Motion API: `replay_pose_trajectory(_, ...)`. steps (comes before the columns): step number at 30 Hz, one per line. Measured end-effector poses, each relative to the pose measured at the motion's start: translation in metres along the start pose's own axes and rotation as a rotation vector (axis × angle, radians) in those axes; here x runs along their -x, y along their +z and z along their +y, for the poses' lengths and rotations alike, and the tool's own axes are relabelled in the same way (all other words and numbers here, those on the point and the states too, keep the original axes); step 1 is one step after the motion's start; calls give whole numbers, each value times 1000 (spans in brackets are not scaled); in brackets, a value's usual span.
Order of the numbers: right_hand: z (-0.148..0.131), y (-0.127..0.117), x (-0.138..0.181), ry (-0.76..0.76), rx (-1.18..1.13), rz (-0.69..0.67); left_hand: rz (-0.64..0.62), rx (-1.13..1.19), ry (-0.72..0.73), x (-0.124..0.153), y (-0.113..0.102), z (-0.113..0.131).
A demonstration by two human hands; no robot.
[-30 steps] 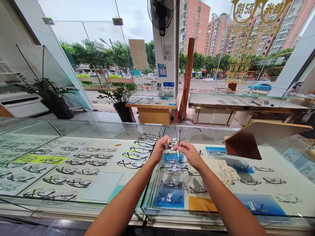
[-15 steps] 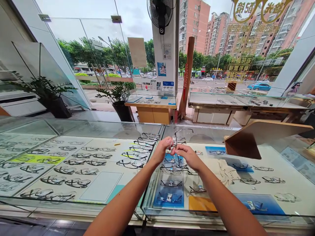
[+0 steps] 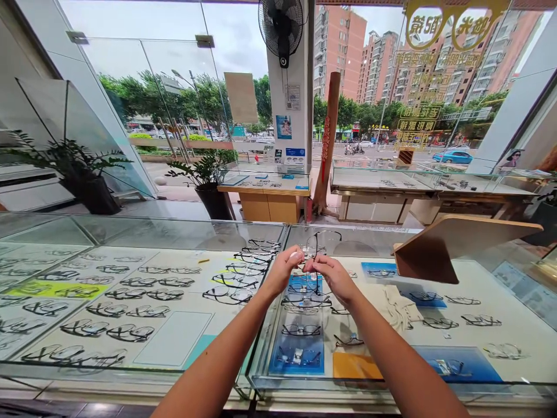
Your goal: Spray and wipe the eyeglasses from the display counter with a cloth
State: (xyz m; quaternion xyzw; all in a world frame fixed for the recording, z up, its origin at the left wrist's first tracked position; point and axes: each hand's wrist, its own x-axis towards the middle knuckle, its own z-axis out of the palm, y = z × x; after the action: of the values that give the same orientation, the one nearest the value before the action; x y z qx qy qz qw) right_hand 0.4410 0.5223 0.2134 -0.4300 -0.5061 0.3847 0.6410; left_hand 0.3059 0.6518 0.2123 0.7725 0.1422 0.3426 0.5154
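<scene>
In front of me, above the glass counter, I hold a thin dark-framed pair of eyeglasses (image 3: 317, 238) between both hands. My left hand (image 3: 284, 268) is closed, its thumb and fingers pinched at the left side of the frame. From the right, my right hand (image 3: 334, 277) grips the frame with thumb and fingertips. One temple arm sticks up and to the right above my fingers. My fingers hide much of the lenses. Beneath my hands, more eyeglasses (image 3: 301, 330) rest in rows on a blue display mat (image 3: 319, 348) inside the case.
To the left, a glass showcase (image 3: 130, 232) holds several rows of eyeglasses. A beige cloth (image 3: 391, 305) lies right of my right forearm, near a brown angled stand (image 3: 429, 255). An orange-brown pad (image 3: 354, 367) sits near the front edge.
My hands stay close together on the eyeglasses, with only a small shift of the fingers and frame. The camera view has moved slightly.
</scene>
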Motion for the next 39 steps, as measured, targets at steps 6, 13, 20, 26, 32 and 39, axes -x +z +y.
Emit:
replay_pose_trajectory(6,1,-3,-3,-5,-212,157,-80,-183,12,7,5,-2)
replay_pose_trajectory(13,0,-3,-2,2,-262,146,-137,-162,15,7,8,-5)
replay_pose_trajectory(20,1,-11,-4,15,-305,166,-109,-54,13,-3,-6,-11)
replay_pose_trajectory(26,0,-18,-5,27,-375,191,103,-14,-222,-15,-18,-28)
replay_pose_trajectory(32,2,-24,-6,9,-386,189,248,-89,-451,-21,-25,-50)
replay_pose_trajectory(39,0,-24,-6,12,-378,194,256,-173,-480,-23,-25,-56)
